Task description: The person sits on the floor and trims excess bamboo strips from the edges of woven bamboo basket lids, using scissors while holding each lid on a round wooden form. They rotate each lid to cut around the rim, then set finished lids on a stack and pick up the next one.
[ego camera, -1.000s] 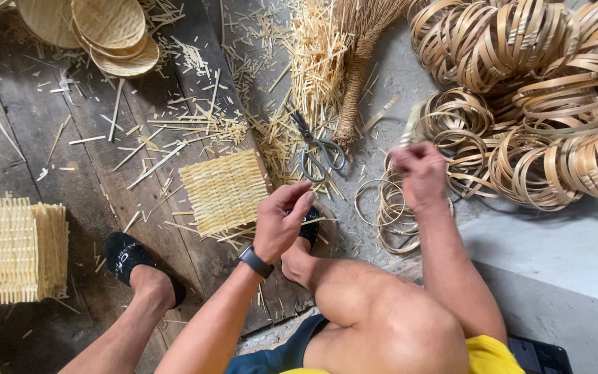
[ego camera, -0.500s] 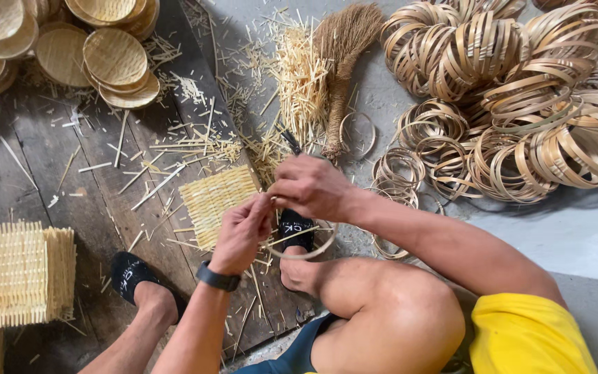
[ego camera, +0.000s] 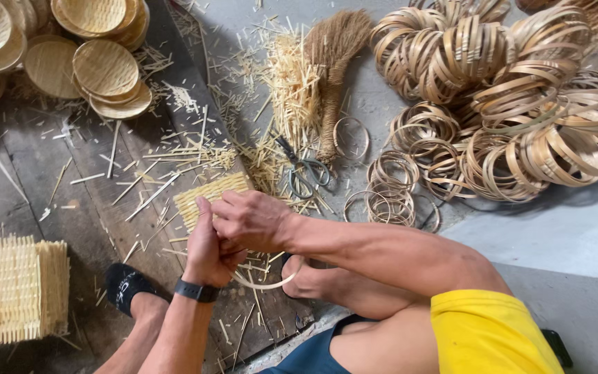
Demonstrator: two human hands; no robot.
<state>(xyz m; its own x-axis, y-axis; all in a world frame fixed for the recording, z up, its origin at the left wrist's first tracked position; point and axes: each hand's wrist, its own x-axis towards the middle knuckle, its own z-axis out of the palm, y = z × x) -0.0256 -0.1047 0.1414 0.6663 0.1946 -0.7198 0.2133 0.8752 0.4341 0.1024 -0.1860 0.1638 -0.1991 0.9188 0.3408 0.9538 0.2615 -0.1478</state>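
Observation:
My left hand point(ego camera: 205, 249), with a dark watch at the wrist, and my right hand point(ego camera: 250, 220) meet over the floor boards. Together they grip a thin bamboo ring point(ego camera: 266, 282), whose lower arc shows below the hands. Just behind the hands lies a square woven bamboo mat point(ego camera: 209, 197), partly covered by my fingers. Scissors point(ego camera: 304, 172) lie on the floor beyond the mat, next to a small straw broom point(ego camera: 333, 62).
A big heap of bamboo rings point(ego camera: 513, 97) fills the right, with smaller rings point(ego camera: 389, 194) nearer. Round woven trays point(ego camera: 105, 69) are stacked at the top left. A pile of square woven mats point(ego camera: 12, 291) stands at the left. Bamboo offcuts litter the boards. My feet wear dark sandals point(ego camera: 124, 287).
My right hand came back from the ring heap with a ring and joined my left hand. Both hands now hold it in front of the woven mat.

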